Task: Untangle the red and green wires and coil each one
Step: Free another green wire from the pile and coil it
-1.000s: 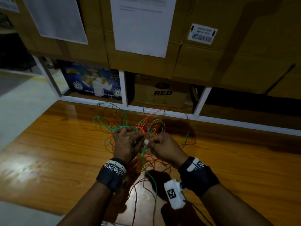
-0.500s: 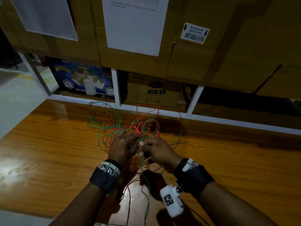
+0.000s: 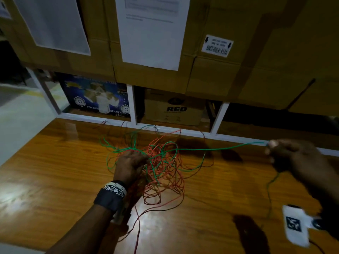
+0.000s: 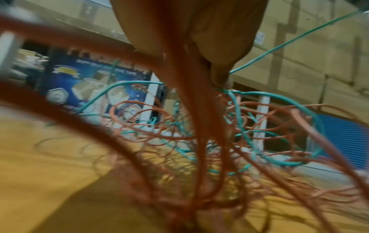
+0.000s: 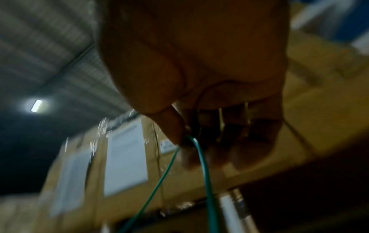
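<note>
A tangle of thin red wire (image 3: 166, 173) and green wire (image 3: 216, 149) lies on the wooden table (image 3: 55, 171). My left hand (image 3: 131, 162) grips the left side of the tangle with fingers curled round red strands (image 4: 191, 119) and green loops (image 4: 279, 97). My right hand (image 3: 286, 153) is far to the right, blurred. It pinches the green wire (image 5: 201, 157), which runs taut from the tangle to its fingertips. A slack green length hangs below that hand.
Stacked cardboard boxes (image 3: 229, 70) with taped paper sheets (image 3: 152, 30) stand behind the table on a white frame (image 3: 132, 105). A blue box (image 3: 95, 96) and a brown box marked RED (image 3: 176, 109) sit in its openings. The table's left edge meets grey floor (image 3: 20, 116).
Both hands were close together at the tangle. My right hand has swung far to the right, drawing a long green strand out taut. My left hand stays on the tangle.
</note>
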